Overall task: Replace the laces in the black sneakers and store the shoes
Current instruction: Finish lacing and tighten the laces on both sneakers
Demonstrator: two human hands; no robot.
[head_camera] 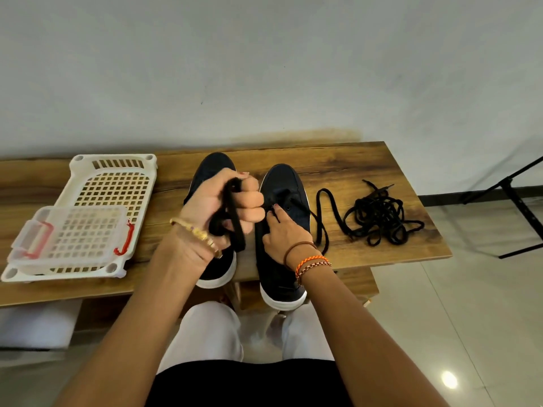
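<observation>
Two black sneakers with white soles stand side by side on the wooden table [352, 163], toes toward the wall. The left sneaker [213, 168] is largely hidden behind my left hand [217, 207], which grips a flat black lace [236, 227] in a curled fist above it. My right hand [282, 233] rests on the right sneaker [283, 183] and its fingertips pinch the lace at the eyelets. Another stretch of black lace [326, 212] trails off this shoe to the right across the table.
A tangled pile of black laces [379, 212] lies at the table's right end. A white perforated tray [117, 183] sits at the left with a clear lidded box with red clips [73, 233] on it. A black stand [517, 201] is on the floor at right.
</observation>
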